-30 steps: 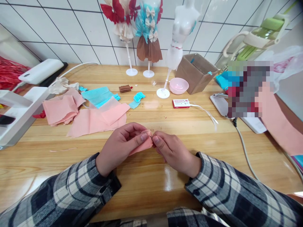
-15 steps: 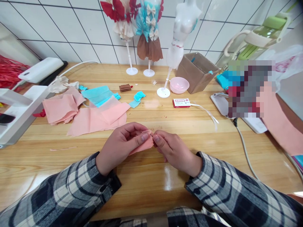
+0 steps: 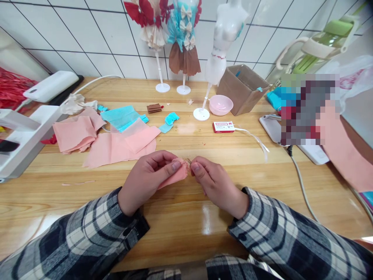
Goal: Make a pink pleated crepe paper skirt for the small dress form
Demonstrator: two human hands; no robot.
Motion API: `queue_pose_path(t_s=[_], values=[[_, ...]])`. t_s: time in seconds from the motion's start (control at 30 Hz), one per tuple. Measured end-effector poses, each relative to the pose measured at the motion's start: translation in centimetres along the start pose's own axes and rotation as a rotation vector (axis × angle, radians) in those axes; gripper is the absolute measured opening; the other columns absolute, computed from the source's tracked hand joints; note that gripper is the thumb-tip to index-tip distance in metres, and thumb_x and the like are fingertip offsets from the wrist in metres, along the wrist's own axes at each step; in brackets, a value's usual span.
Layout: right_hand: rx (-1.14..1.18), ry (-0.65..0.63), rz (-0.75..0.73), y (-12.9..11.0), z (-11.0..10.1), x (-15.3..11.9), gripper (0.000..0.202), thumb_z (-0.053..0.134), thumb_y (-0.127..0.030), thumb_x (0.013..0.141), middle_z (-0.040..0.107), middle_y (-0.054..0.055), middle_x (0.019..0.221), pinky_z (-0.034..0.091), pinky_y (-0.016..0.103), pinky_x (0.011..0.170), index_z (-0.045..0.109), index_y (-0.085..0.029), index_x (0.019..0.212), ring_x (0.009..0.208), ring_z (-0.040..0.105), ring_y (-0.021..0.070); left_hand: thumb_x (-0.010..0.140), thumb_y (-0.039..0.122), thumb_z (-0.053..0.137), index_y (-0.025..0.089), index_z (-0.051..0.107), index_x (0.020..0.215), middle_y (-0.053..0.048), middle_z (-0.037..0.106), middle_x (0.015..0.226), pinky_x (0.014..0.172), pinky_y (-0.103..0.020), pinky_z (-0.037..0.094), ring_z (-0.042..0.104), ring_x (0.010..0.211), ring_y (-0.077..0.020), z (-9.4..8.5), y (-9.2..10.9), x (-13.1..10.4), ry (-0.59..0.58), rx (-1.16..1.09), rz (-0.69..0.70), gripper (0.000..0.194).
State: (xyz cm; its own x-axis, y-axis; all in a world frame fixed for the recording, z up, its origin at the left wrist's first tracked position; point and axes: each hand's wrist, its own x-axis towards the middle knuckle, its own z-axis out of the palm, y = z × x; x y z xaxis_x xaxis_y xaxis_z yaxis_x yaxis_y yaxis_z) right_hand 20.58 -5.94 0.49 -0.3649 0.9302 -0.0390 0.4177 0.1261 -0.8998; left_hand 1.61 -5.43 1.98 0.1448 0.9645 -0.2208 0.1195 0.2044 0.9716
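My left hand (image 3: 151, 177) pinches a folded piece of pink crepe paper (image 3: 174, 178) between thumb and fingers. The paper's right edge is gathered and crinkled. Close by on the right, my right hand (image 3: 214, 179) is closed, thumb against forefinger, on a thin wire-like piece (image 3: 189, 161) that sticks out toward the paper's gathered edge. Whether its tip passes through the paper is too small to tell. More pink crepe paper sheets (image 3: 122, 146) lie beyond my left hand, with a blue crepe paper piece (image 3: 121, 118) partly among them.
Dress forms in paper outfits (image 3: 184, 58) and a bare white dress form (image 3: 217, 58) stand at the back. Beside them are a pink bowl (image 3: 220, 105) and a cardboard box (image 3: 243, 91). A small red-and-white box (image 3: 223, 127) lies in front. A cable (image 3: 303, 190) crosses the right side.
My right hand has drawn slightly up and away from the paper, and the thin wire-like piece shows more between the hands. My left hand has shifted slightly left with the paper.
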Motion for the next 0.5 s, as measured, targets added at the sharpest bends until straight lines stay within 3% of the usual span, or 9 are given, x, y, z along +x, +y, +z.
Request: queue_pose_path(t_s=[0.17,0.27,0.37,0.5], values=[[0.095,0.248,0.096,0.78,-0.30,0.66,0.032,0.038,-0.047,0.098,0.047,-0.003,0.066,0.039,0.026,0.060,0.052,-0.020,0.108,0.062,0.049,0.0134,0.072,0.043,0.077,0.019,0.069,0.080,-0.003,0.074,0.085,0.075,-0.026,0.053,0.066,0.079,-0.0173,-0.07,-0.28,0.00,0.023,-0.089,-0.021,0.027],[0.196,0.136,0.095,0.55,-0.45,0.73,0.036,0.046,-0.047,0.094,0.042,-0.005,0.062,0.038,0.024,0.056,0.056,-0.019,0.115,0.056,0.043,0.0114,0.072,0.043,0.077,0.019,0.070,0.078,-0.003,0.073,0.082,0.072,-0.026,0.052,0.064,0.074,-0.0164,-0.08,-0.22,0.00,-0.017,-0.074,-0.032,0.027],[0.183,-0.004,0.041,0.07,-0.33,0.53,0.033,0.056,-0.034,0.089,0.044,-0.006,0.063,0.038,0.023,0.058,0.060,-0.020,0.119,0.057,0.042,0.0099,0.074,0.042,0.075,0.019,0.071,0.077,-0.001,0.071,0.076,0.070,-0.024,0.050,0.062,0.070,-0.0145,-0.14,-0.23,0.00,-0.105,-0.029,-0.040,0.024],[0.156,0.006,0.066,-0.09,-0.14,0.46,0.018,0.060,-0.032,0.085,0.051,-0.004,0.064,0.037,0.023,0.056,0.066,-0.017,0.092,0.058,0.044,0.0099,0.075,0.043,0.074,0.019,0.071,0.077,-0.001,0.070,0.074,0.068,-0.024,0.049,0.061,0.069,-0.0147,-0.24,-0.30,0.02,-0.160,0.017,-0.055,0.024]])
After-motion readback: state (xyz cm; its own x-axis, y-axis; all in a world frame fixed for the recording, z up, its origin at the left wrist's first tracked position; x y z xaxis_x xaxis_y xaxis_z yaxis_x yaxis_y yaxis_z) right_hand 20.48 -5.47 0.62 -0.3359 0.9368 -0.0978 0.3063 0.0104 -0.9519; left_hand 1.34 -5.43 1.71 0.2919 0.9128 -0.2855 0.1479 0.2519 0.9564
